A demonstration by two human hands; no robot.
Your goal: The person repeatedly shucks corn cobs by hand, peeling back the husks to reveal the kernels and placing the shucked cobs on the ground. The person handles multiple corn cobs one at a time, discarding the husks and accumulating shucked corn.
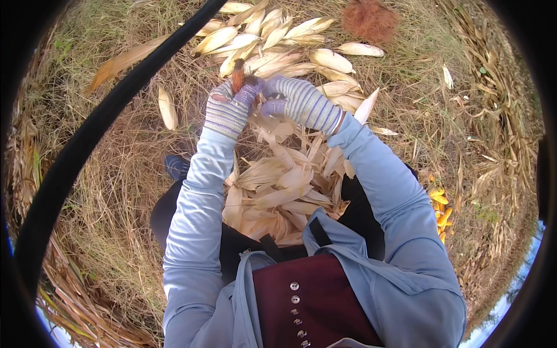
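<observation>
My left hand (228, 106), in a striped knit glove with a bare thumb, is closed around a tuft of reddish-brown corn silk (237, 77). My right hand (304, 102), in a matching glove, meets it at the fingertips. Motion blur there hides whether its fingers pinch anything. Pale strips of husk (276, 130) hang just beneath both hands. Between my legs lies a heap of stripped dry corn husks (278, 182). Beyond my hands is a pile of unhusked corn ears (270, 39), dry and cream-coloured.
A ball of reddish corn silk (370, 21) rests on the dry grass at the far right of the pile. Bare yellow cobs (441, 213) lie beside my right arm. One husked-over ear (167, 108) is at the left. A dark strap (109, 108) crosses the view.
</observation>
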